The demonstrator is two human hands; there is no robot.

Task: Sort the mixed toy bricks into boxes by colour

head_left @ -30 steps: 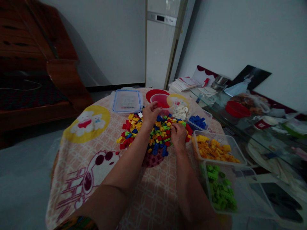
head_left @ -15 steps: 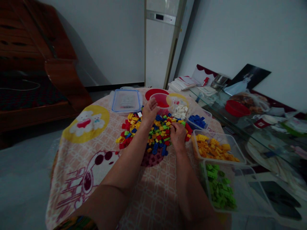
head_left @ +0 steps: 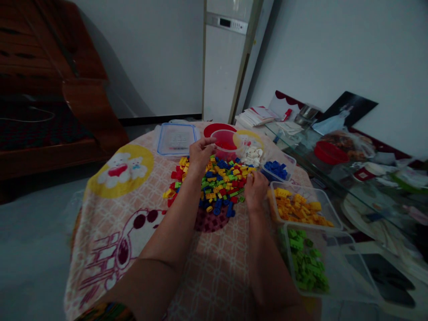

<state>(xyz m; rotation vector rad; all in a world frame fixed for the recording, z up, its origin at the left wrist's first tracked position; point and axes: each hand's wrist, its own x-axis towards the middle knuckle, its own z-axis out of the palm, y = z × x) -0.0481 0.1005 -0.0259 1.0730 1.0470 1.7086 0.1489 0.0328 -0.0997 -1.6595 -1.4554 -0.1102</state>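
Note:
A mixed pile of toy building bricks in red, yellow, blue and green lies on the cloth-covered table. Over its back left part is my left hand, fingers stretched toward a round clear tub that looks red inside. No brick shows in that hand. At the pile's right edge, my right hand has its fingers curled together; what they pinch, if anything, is too small to make out. White bricks sit in a heap behind the pile.
On the right stand clear boxes of blue bricks, yellow bricks and green bricks. A blue-rimmed lid lies at the back left. Beyond the boxes, a glass table carries papers, a red bowl and bags.
My left hand has shifted slightly left, its fingers turning from raised and flat to pointing right. My right hand has moved a little right, to the pile's edge.

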